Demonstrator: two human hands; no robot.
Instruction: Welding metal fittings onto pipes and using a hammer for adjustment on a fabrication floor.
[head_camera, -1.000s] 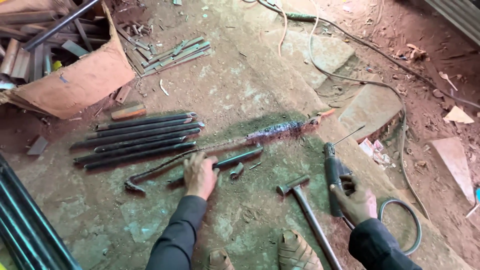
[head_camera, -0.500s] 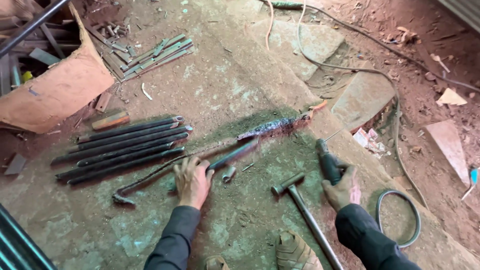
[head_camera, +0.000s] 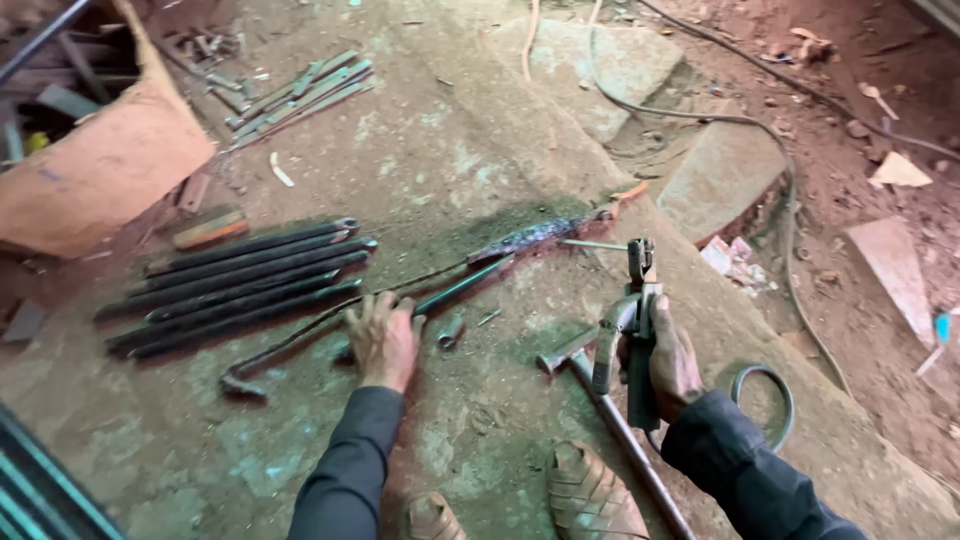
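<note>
Head view: left hand (head_camera: 383, 338) lies palm down, fingers spread flat, pressing a dark metal rod (head_camera: 455, 288) against the concrete floor (head_camera: 450, 150) near centre. Right hand (head_camera: 672, 362) is closed around the handle of a welding electrode holder (head_camera: 636, 330), raised upright to the right, a thin electrode (head_camera: 590, 243) clamped at its top pointing left. Hammer (head_camera: 600, 400) lies just beside it. Bundle of dark rods (head_camera: 240, 285) lies to the left; cardboard box (head_camera: 100, 170) at far left.

Hands at metalwork on a dusty concrete floor (head_camera: 470, 160)

The left hand (head_camera: 383, 340) presses a bent rod (head_camera: 300, 338) beside stacked dark bars (head_camera: 240, 285); the right hand (head_camera: 668, 362) grips an electrode holder (head_camera: 636, 330) above a hammer (head_camera: 600, 400).
</note>
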